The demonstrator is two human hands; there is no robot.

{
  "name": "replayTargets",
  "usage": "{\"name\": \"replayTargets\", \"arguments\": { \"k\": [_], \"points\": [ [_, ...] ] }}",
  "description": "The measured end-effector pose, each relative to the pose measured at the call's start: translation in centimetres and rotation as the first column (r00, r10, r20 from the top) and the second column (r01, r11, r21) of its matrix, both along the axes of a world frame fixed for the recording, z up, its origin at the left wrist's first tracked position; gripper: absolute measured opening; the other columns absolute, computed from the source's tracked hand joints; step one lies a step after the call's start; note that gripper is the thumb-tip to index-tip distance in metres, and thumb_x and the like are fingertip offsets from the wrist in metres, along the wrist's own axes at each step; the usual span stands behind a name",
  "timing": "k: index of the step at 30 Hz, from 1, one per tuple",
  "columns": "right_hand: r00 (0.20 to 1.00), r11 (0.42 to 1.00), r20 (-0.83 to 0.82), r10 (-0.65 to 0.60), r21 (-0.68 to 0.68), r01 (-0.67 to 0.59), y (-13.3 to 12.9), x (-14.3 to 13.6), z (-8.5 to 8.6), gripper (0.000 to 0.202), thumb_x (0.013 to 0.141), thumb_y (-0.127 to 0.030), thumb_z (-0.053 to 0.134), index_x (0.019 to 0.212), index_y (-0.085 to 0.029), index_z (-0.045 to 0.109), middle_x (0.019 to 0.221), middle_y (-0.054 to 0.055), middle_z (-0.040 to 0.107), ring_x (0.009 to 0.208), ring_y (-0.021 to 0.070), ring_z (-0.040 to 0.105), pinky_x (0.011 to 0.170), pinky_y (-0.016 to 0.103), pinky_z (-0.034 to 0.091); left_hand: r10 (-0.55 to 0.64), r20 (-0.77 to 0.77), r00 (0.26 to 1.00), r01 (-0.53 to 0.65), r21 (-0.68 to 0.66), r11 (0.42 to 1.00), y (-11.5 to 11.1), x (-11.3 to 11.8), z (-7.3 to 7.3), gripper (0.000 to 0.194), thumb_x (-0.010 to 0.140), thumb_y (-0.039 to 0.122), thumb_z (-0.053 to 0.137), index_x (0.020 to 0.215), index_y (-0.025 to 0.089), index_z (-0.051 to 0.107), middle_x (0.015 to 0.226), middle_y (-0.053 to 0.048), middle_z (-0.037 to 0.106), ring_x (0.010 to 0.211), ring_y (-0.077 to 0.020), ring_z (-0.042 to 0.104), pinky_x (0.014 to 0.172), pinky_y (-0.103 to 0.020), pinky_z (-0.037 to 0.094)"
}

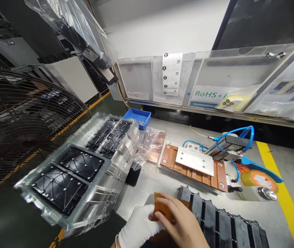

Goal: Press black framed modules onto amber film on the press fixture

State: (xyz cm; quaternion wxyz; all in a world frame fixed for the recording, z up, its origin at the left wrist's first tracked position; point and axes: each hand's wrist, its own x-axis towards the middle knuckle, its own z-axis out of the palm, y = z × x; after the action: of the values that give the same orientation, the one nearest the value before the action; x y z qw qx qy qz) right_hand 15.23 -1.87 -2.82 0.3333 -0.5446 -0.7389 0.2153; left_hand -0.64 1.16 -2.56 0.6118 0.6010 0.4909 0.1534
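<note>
In the lower middle, my left hand (139, 225) wears a white glove and is closed on the edge of an amber film piece (159, 206). My bare right hand (180, 220) pinches the same film from the other side, its fingers over the film's face. Just right of my hands lies a row of black ribbed parts (221, 220), partly hidden by my right hand. Beyond them stands a brown fixture (171, 155) with a silver plate (194, 161) on top. The lower part of the film is hidden behind my fingers.
Stacked clear trays (105, 175) with black panels stand left, near a dark phone (133, 174). A blue bin (138, 118) and plastic-wrapped copper-coloured sheets (157, 146) lie behind. An orange tape roll (262, 181) and a silver-topped bottle (256, 193) are right. A fan (30, 137) stands far left.
</note>
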Motion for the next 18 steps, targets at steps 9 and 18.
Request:
{"name": "replayTargets", "arguments": {
  "k": [9, 18],
  "points": [
    [0.982, 0.990, -0.191, -0.012, -0.138, -0.015, -0.7, 0.0, 0.1, 0.023, 0.096, -0.032, 0.051, 0.114, -0.027, 0.065, 0.111, 0.005, 0.074, 0.102, 0.0188, 0.070, 0.089, 0.025, 0.055, 0.106, 0.011, 0.994, -0.107, 0.139, 0.984, -0.4, 0.7, 0.4, 0.024, 0.081, 0.040, 0.061, 0.074, 0.017, 0.063, 0.072, -0.002, 0.063, 0.068, -0.0139, 0.053, 0.065, -0.024, 0.045],
    [0.646, 0.810, -0.654, -0.393, -0.579, -0.094, -0.5, -0.5, 0.3, 0.031, 0.087, -0.051, 0.061, 0.089, -0.021, 0.069, 0.086, 0.005, 0.077, 0.085, 0.0218, 0.069, 0.079, 0.029, 0.051, 0.125, -0.078, 0.989, -0.124, 0.027, 0.992, -0.5, 0.8, 1.8, 0.035, 0.079, 0.051, 0.065, 0.075, 0.017, 0.071, 0.070, -0.002, 0.069, 0.065, -0.0153, 0.061, 0.061, -0.023, 0.047]
  ]
}}
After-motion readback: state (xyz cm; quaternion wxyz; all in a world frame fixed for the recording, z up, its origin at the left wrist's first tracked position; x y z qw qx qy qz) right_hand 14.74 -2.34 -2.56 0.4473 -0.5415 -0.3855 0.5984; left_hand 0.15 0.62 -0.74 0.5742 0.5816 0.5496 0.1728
